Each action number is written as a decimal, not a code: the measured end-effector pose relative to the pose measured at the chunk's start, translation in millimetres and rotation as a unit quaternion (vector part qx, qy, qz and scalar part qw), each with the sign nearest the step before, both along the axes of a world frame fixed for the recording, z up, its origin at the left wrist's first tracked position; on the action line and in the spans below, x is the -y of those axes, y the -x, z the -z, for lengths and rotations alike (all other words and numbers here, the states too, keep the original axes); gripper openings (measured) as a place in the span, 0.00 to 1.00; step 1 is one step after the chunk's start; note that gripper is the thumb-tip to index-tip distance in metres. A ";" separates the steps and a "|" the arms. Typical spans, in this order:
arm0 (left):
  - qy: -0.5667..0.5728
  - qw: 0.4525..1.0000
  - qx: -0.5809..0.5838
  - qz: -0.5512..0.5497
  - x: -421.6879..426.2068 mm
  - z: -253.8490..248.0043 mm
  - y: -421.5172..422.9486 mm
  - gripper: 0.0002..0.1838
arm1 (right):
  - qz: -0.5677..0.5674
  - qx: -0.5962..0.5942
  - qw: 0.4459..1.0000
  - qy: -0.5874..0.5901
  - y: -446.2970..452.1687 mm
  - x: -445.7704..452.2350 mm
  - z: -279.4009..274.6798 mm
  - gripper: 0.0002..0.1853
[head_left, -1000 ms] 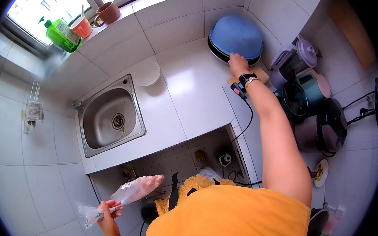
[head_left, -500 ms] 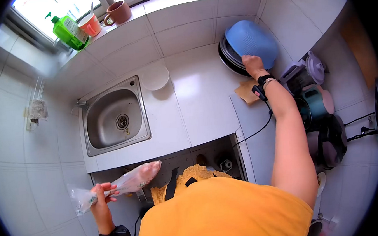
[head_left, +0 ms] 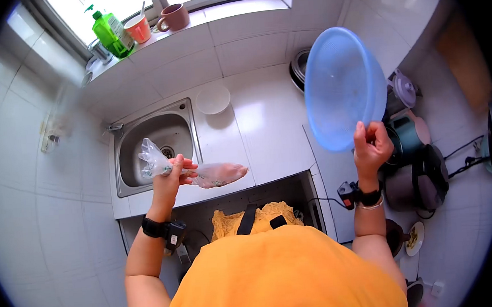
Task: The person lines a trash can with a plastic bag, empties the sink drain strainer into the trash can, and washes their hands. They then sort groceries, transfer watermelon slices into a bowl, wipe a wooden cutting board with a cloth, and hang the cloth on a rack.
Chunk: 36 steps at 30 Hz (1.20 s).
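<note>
My left hand [head_left: 173, 178] is closed around the gathered neck of a clear plastic bag [head_left: 219, 175] with something pink, like raw meat, inside. The bag hangs over the counter's front edge, just right of the sink [head_left: 119, 179]. My right hand [head_left: 371, 147] pinches the lower rim of a blue plastic basin [head_left: 338, 84], which is lifted and tilted with its opening facing left. Behind the basin, partly hidden, are dark stacked pans [head_left: 297, 73]. A white bowl [head_left: 214, 100] stands on the counter beside the sink.
On the window sill stand a green pump bottle [head_left: 113, 34], an orange cup [head_left: 138, 30] and a brown mug [head_left: 175, 17]. Along the right are a green pot [head_left: 409, 133], a dark rice cooker [head_left: 416, 181] and a plate of food [head_left: 415, 238]. A cable runs from my right wrist.
My right hand has lifted the blue basin off the pans and brought it nearer, turning its opening into view. My left hand has moved the bag up and right, toward the counter edge.
</note>
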<state>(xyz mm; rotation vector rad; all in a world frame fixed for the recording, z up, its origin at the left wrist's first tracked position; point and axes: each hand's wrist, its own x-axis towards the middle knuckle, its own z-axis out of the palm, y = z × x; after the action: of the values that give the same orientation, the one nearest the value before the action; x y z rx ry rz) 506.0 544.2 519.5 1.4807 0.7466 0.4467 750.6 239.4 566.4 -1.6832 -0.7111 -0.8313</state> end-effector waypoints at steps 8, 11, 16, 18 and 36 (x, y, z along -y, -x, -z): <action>0.024 0.999 0.005 0.046 -23.9 62.9 -44.2 0.15 | 0.008 -0.116 0.968 -0.223 110.2 101.4 1.8 0.11; 0.019 0.998 0.038 0.039 -37.6 100.8 -56.1 0.12 | 0.047 -0.110 0.964 -0.236 168.1 120.3 -12.4 0.11; -0.016 0.990 0.128 0.057 -43.7 142.1 -71.6 0.09 | 0.141 -0.141 0.964 -0.177 268.3 172.4 -17.3 0.16; -0.059 0.992 0.077 0.080 -48.7 156.6 -73.2 0.13 | 0.150 -0.162 0.956 -0.193 303.3 197.0 -10.7 0.18; 0.050 0.858 -0.187 0.475 279.2 213.7 125.0 0.14 | 0.355 -0.238 0.764 -0.484 646.0 463.1 61.6 0.10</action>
<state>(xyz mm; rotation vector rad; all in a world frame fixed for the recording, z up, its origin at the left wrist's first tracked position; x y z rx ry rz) 381.0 265.0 305.8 1.6528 0.2404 -0.6424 104.6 -223.8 504.9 -1.0464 0.7112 -0.9670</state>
